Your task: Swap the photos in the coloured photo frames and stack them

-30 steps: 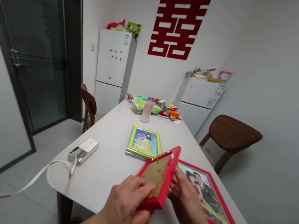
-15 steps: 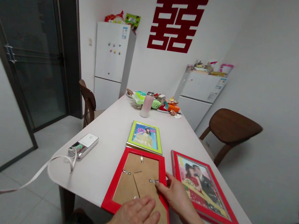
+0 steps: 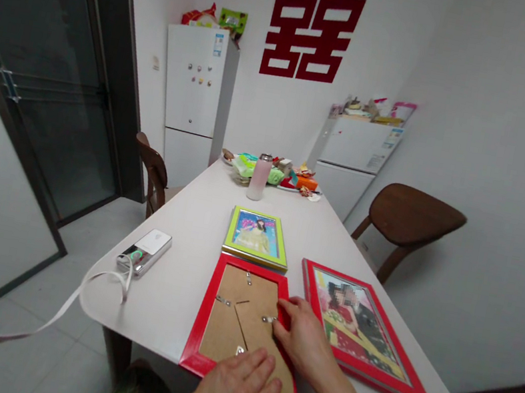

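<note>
A red picture frame (image 3: 195, 334) lies face down at the table's near edge, its brown backing board (image 3: 224, 325) showing, with a slit and small metal clips. My left hand (image 3: 239, 385) lies flat over the board's lower part, fingers stretched, just below the bottom clip (image 3: 240, 350). At the frame's right side, the fingers of my right hand (image 3: 303, 336) rest on the red border. Its thumb, apart from those fingers, touches the right-hand metal clip (image 3: 268, 319). A green picture frame (image 3: 230, 235) lies face up against the top of the red one.
Another red-framed picture (image 3: 370, 337) lies face up on the right. A silver device (image 3: 145, 254) with a strap (image 3: 61, 317) is on the left. A pink bottle (image 3: 259, 179) and snack packs (image 3: 247, 167) stand farther back. Chairs (image 3: 411, 216) flank the table (image 3: 160, 314).
My right fingers have shifted from the frame's side edge onto its border, the thumb staying at the clip. My left hand has slid slightly down, showing more of the bottom clip.
</note>
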Motion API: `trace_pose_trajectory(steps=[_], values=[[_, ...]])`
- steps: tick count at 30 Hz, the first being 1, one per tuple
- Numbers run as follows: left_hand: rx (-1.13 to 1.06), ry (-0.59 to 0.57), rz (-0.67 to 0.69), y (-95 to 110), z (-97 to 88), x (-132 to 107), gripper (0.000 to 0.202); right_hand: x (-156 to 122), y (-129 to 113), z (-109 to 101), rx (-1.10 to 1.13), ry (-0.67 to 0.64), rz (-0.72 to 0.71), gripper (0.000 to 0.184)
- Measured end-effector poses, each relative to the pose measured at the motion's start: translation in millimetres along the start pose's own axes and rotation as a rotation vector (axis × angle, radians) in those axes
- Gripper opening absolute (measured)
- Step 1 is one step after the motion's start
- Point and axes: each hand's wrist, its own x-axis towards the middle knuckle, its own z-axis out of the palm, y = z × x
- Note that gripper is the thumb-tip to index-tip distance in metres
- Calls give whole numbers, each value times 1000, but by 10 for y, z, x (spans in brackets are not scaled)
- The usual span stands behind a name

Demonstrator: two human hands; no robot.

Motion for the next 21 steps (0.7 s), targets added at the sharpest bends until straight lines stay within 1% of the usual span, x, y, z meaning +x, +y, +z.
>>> trace_pose_trajectory(steps=[2,5,9,11,14,15,17,19,21], values=[[-24,-17,-12,-4,-8,-3,30,13,6,26,8,4,-36,29],[-74,-53,-32,0,-52,3,30,29,18,60,-9,8,-42,27],[-236,-124,-71,-6,-179,21,35,34,32,74,-36,28,-46,27],[-338,-128,-133,-65,-247,15,40,9,19,62,-37,43,-54,28],[-367,-50,-325,-263,-302,-29,42,-86,-68,7,21,67,-124,30],[-343,-20,-403,-347,-304,-52,44,-128,-115,-22,67,43,-172,29],[-296,19,-532,-505,-286,-104,48,-214,-226,-88,175,-64,-279,27],[-285,29,-608,-612,-254,-152,51,-279,-337,-148,254,-194,-367,25],[-296,29,-644,-655,-223,-182,51,-311,-423,-177,279,-263,-410,24]])
